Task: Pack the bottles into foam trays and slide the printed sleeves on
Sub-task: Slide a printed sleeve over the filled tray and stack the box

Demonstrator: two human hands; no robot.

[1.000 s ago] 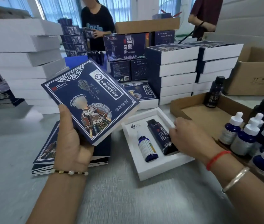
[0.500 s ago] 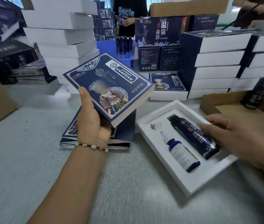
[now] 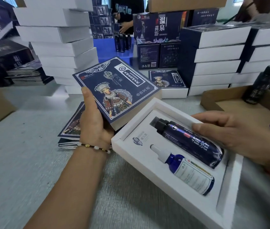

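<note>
A white foam tray (image 3: 228, 192) lies at the front right of the table. In it lie a tall dark bottle (image 3: 188, 141) with a black cap and a small blue dropper bottle (image 3: 190, 172) with a white label. My right hand (image 3: 230, 134) grips the tray at its far side, with the thumb on the dark bottle and the fingers along the far rim. My left hand (image 3: 96, 123) holds a dark blue printed sleeve (image 3: 114, 90) just left of the tray and raised above the table.
Several flat sleeves (image 3: 71, 128) are stacked under my left hand. White boxes (image 3: 61, 47) are piled at the back left and sleeved boxes (image 3: 213, 52) at the back right. A cardboard tray (image 3: 230, 103) at the right holds bottles. A person (image 3: 126, 15) stands at the back.
The view has come closer to the tray. My right hand has shifted from the dark bottle's lower end to the tray's far side, thumb on the bottle. My left hand keeps the sleeve.
</note>
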